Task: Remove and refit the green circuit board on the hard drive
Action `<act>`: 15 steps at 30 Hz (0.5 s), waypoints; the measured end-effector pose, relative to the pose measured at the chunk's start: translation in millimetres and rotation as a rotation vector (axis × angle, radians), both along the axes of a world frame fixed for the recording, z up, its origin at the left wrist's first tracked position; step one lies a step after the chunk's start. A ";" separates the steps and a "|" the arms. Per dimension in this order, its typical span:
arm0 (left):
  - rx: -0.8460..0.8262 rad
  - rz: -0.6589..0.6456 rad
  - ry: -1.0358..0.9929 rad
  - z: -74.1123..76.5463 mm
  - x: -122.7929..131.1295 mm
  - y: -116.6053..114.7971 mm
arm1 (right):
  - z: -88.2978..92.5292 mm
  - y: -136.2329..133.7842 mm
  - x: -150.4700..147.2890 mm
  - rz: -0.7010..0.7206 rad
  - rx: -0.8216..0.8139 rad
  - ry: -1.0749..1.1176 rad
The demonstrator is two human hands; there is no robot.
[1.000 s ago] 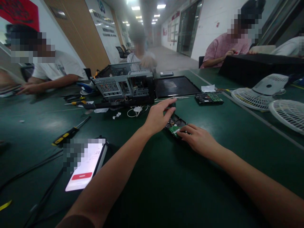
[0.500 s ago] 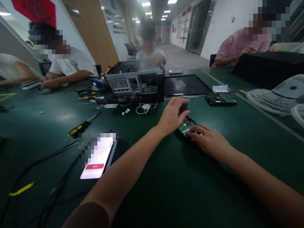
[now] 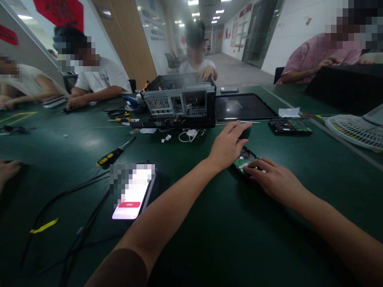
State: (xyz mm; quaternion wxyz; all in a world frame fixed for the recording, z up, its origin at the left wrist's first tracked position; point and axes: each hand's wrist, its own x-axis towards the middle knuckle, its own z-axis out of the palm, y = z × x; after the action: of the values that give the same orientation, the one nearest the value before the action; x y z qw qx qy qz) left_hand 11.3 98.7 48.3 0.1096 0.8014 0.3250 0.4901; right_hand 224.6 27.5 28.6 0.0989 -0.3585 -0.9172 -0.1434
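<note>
1. Taking the hard drive as the clock's centre, with twelve pointing away from the wearer: out at nine o'clock lies a black-and-yellow screwdriver (image 3: 112, 156), shaft angled away; nearer, towards half past eight, a lit smartphone (image 3: 134, 195).
2. Up at about half past ten stands the opened computer case (image 3: 176, 104), metal framework facing this way, well apart from the work.
3. Now the left hand (image 3: 227, 143), just off at eleven o'clock; thumb and fingers are curled about a dark piece (image 3: 245, 134), though what it is I cannot tell, nor whether it touches the drive.
4. And here's the hard drive (image 3: 240, 162) itself, on the green tabletop (image 3: 197, 239) between the hands, circuit board upward; I'd expect it rigid and dense for its size, smooth along the metal sides, delicate on the board; best held by the long frame edges, fingertips clear of the components.
5. In at four o'clock comes the right hand (image 3: 272, 177), gripping the near right end, thumb and fingers bent over it; a sound steadying spot, I'd judge, provided the thumb doesn't press the board.
6. Off at two o'clock, a second hard drive (image 3: 290, 126) lies flat, untouched; beyond it, towards half past two, a white fan grille (image 3: 356, 129).
</note>
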 end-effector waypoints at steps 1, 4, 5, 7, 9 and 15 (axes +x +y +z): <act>0.001 -0.012 0.001 0.4 0.5 -0.3 | -0.5 0.1 0.4 -0.002 -0.002 -0.005; 0.003 -0.044 0.004 1.0 1.8 -0.5 | -1.3 0.2 1.5 -0.016 -0.007 -0.037; 0.000 -0.050 0.006 0.8 2.1 -0.4 | -1.5 0.2 1.7 -0.021 -0.009 -0.046; -0.004 -0.061 0.009 0.0 2.4 -0.3 | -1.4 0.0 2.1 -0.022 -0.014 -0.052; -0.002 -0.069 0.013 -1.1 2.7 -0.2 | -1.1 -0.3 2.1 -0.016 -0.020 -0.045; 0.001 -0.052 0.015 -1.9 3.5 -1.4 | 0.3 -1.1 1.6 -0.010 -0.009 -0.027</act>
State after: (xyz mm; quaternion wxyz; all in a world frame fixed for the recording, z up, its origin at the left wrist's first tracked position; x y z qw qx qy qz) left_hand 14.9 97.3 46.3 0.1197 0.8133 0.3046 0.4811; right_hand 226.2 26.4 29.0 0.0844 -0.3618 -0.9171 -0.1446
